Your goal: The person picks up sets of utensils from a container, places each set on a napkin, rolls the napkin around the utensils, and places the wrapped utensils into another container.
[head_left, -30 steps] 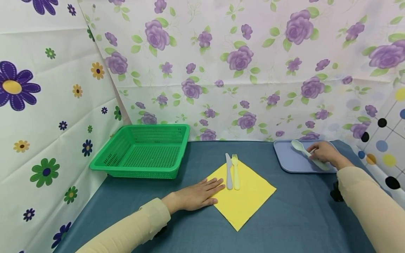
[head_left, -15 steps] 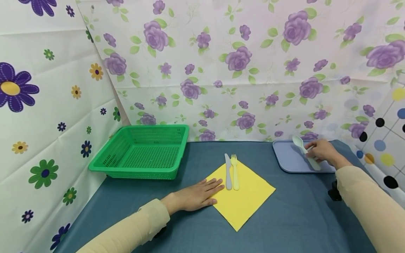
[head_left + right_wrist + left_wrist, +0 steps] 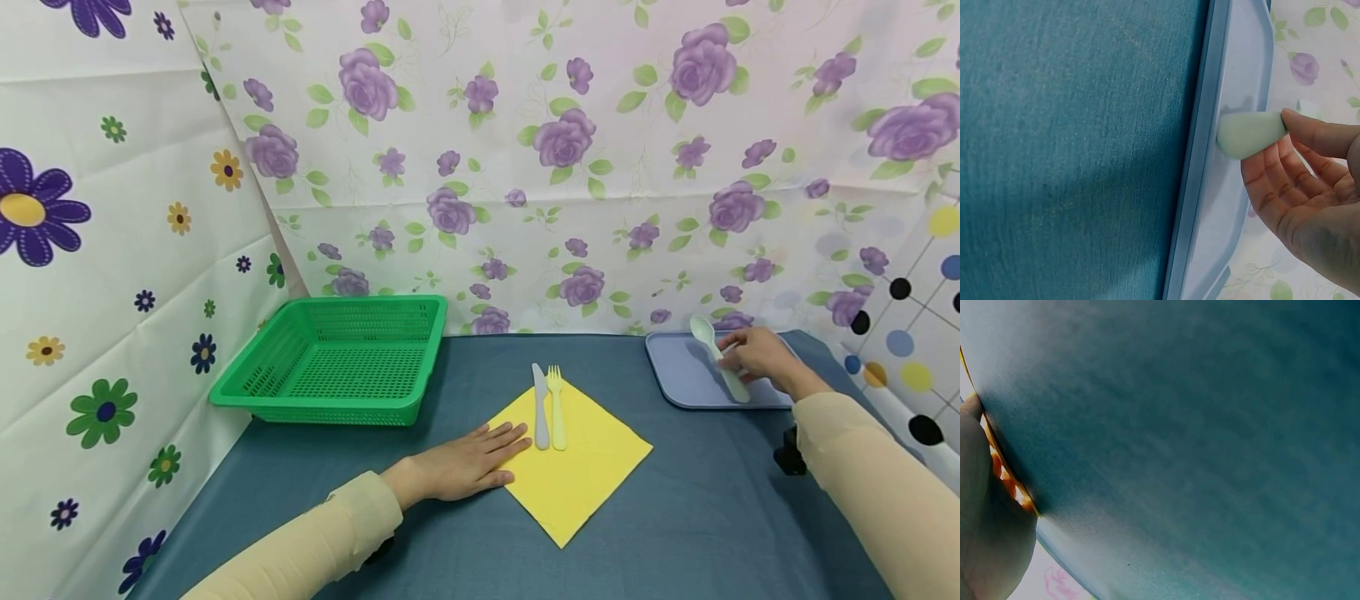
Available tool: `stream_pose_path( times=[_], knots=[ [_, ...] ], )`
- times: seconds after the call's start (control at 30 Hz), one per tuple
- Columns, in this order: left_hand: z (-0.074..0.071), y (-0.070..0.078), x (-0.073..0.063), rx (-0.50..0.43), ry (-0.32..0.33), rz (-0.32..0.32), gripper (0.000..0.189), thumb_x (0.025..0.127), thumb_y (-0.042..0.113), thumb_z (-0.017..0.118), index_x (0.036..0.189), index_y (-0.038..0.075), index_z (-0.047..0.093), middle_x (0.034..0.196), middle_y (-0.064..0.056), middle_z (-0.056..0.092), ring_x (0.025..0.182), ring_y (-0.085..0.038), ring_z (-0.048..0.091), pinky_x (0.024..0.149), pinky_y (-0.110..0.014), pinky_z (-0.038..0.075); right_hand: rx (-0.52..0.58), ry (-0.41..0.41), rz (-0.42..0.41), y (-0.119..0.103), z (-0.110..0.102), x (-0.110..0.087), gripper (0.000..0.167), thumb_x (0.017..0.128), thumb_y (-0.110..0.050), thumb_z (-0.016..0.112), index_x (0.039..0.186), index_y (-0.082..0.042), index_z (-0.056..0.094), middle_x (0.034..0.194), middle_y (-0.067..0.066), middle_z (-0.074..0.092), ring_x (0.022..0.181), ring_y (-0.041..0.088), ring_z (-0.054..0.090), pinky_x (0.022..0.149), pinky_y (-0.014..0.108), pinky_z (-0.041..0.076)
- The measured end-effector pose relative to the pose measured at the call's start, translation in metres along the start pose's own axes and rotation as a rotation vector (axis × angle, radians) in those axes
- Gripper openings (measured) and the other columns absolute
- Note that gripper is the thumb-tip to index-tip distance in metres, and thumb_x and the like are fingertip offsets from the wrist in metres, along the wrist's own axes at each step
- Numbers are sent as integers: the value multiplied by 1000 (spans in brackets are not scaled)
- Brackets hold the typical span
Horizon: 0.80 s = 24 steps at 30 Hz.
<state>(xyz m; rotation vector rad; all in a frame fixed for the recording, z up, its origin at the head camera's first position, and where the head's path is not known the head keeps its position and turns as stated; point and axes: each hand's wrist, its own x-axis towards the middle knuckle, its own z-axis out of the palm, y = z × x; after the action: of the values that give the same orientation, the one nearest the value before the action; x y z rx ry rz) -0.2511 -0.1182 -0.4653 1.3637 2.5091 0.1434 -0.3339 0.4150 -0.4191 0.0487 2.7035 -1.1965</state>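
A pale green spoon [image 3: 716, 354] is pinched by its handle between the thumb and fingers of my right hand [image 3: 761, 358], over the blue-grey tray [image 3: 678, 379] at the far right. In the right wrist view the spoon's handle end [image 3: 1250, 132] sticks out from the fingertips, above the tray. My left hand [image 3: 465, 467] rests with spread fingers on the left corner of a yellow napkin [image 3: 592, 458], laid as a diamond. On the napkin a grey knife [image 3: 541, 412] and a pale yellow fork [image 3: 557, 412] lie side by side, just beyond my left fingertips.
A green basket [image 3: 341, 408] with perforated walls stands at the back left of the blue-covered table [image 3: 675, 500]. Flowered cloth [image 3: 487, 250] hangs behind the table, and another patterned sheet [image 3: 150, 375] hangs along the left side.
My right hand has lifted the spoon from the tray and shifted it slightly left, with its handle end swinging left. The left hand, napkin, knife and fork stay put.
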Motion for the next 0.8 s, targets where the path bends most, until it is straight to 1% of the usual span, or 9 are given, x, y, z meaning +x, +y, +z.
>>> stream_pose_path(
  times=[0.17, 0.27, 0.5, 0.63, 0.8],
  knots=[
    [-1, 0, 0, -3, -4, 3, 63, 115, 48, 28, 170, 22, 11, 176, 2, 4, 161, -19, 5, 130, -44, 10, 49, -3, 8, -5, 4, -3, 49, 101, -10, 64, 138, 18, 48, 116, 29, 62, 95, 32, 67, 77, 47, 64],
    [-2, 1, -1, -4, -5, 5, 63, 115, 47, 28, 170, 21, 11, 176, 1, 4, 161, -19, 5, 130, -45, 10, 81, -10, 9, -8, 7, -3, 51, 101, -10, 65, 140, 17, 46, 115, 27, 62, 96, 32, 67, 78, 46, 64],
    [-2, 1, -1, -7, -6, 6, 63, 115, 47, 27, 170, 22, 10, 176, 1, 4, 161, -18, 4, 130, -45, 10, 137, -27, 7, -16, 13, 0, 52, 102, -9, 65, 141, 17, 44, 112, 23, 63, 92, 26, 67, 79, 45, 64],
    [-1, 1, -1, -10, -6, 7, 63, 115, 48, 27, 170, 22, 10, 176, 2, 4, 161, -18, 4, 130, -44, 10, 170, -51, -9, -20, 15, 0, 53, 102, -9, 66, 142, 18, 43, 109, 20, 67, 90, 23, 70, 80, 46, 64],
    [-1, 1, -1, -6, -2, 4, 63, 115, 47, 28, 169, 22, 11, 176, 2, 4, 161, -18, 4, 130, -44, 10, 192, -64, -22, -25, 20, 0, 53, 102, -10, 67, 142, 16, 43, 106, 17, 69, 89, 22, 71, 79, 46, 64]
  ],
)
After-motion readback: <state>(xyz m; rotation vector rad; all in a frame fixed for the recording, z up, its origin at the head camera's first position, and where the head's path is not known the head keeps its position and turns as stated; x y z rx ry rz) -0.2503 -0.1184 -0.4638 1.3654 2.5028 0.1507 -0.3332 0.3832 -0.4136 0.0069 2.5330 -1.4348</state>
